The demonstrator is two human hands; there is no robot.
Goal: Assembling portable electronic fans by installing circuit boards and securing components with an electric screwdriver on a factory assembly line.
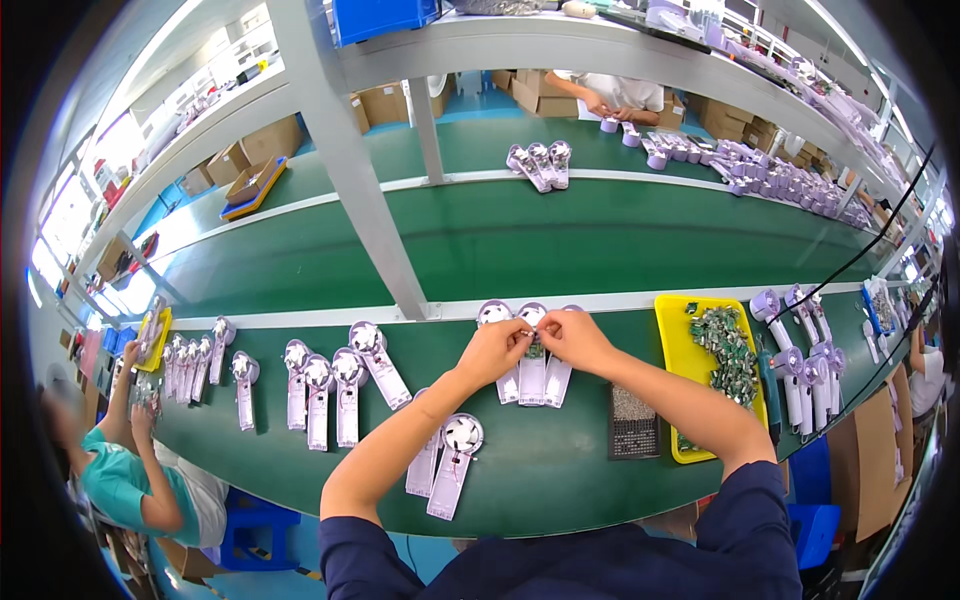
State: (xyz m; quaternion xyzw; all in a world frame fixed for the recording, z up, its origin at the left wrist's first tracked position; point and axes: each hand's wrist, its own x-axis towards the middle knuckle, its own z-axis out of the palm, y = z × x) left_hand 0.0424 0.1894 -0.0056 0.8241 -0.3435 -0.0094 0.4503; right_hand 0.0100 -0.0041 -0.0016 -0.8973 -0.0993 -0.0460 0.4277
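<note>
Three lilac handheld fan housings [532, 385] lie side by side in front of me on the green bench. Over the middle one, my left hand [503, 347] and my right hand [573, 338] meet with fingertips pinched close together. A bit of green, like a small circuit board [536, 349], shows just below the fingers. What each pinch holds is too small and covered to make out. Nearer me, an open fan housing [455, 463] with a white fan wheel overlaps another housing [424, 460] beside my left forearm.
Right of my arm are a yellow tray [672, 345] of green circuit boards [725, 350], a dark box [632, 425] of small metal parts and a power screwdriver [769, 385]. More fan housings [318, 385] line the left. A metal post [360, 170] rises ahead; co-workers sit left and opposite.
</note>
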